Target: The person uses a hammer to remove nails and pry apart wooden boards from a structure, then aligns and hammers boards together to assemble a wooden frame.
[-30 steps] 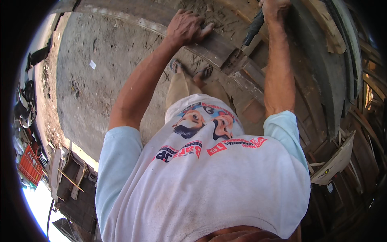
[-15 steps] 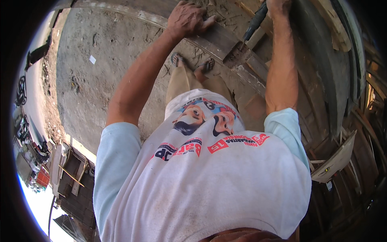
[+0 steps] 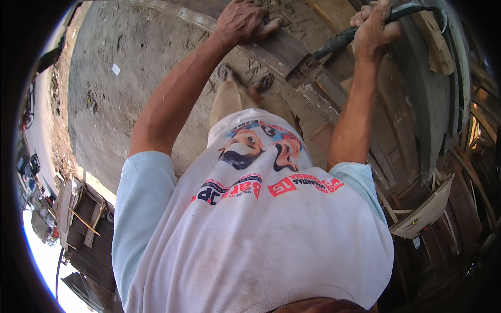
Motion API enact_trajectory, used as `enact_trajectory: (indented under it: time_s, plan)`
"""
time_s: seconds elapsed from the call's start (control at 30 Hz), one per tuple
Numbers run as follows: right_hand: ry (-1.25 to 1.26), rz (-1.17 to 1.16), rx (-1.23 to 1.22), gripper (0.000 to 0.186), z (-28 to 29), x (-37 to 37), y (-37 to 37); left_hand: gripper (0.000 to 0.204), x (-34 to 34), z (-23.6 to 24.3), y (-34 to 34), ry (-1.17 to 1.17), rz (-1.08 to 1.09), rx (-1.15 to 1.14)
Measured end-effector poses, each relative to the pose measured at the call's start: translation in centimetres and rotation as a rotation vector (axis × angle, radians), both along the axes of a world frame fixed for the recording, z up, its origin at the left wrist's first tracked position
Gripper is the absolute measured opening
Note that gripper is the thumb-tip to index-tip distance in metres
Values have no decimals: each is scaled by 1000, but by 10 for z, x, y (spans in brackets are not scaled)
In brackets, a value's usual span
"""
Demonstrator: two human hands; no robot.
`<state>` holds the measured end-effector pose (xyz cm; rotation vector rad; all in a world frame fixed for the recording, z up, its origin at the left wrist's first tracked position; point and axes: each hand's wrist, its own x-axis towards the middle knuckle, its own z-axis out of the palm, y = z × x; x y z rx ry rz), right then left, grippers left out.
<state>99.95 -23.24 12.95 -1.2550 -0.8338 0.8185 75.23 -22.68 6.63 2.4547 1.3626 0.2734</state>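
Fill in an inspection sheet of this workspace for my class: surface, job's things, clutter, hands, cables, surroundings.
Surface: rough grey floor, with dark marks.
Job's things: wooden beam; dark bar, hooked at one end, its other end at the beam's edge, contact unclear.
Clutter: white scrap and dark slivers on the floor.
Left hand: lies on the beam, fingertips not clearly seen.
Right hand: closed around the bar.
Cables: nothing seen.
Surroundings: planks and a pale panel at right; a road at far left.
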Motion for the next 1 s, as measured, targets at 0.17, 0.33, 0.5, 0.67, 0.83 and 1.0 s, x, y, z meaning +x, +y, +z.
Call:
enact_trajectory:
  time_s: [0.17,0.33,0.5,0.67,0.83,1.0]
  plan:
    - [-62,86,-113,39,-26,-7,24,50,-2,0,2,-7,-8,17]
    - [-247,-4,-44,39,0,-16,-13,51,-2,-2,-4,-26,-6,9]
    - [-117,58,152,23,15,-45,-92,50,-7,-1,-3,-15,13,-24]
    - [-203,44,116,23,4,-62,-153,50,-7,1,1,-19,-25,37]
    - [-354,-26,272,26,72,-19,-163,50,-8,-1,0,-30,-17,30]
    - [-481,-177,497,25,75,-5,-192,50,-6,-2,-4,-11,-24,25]
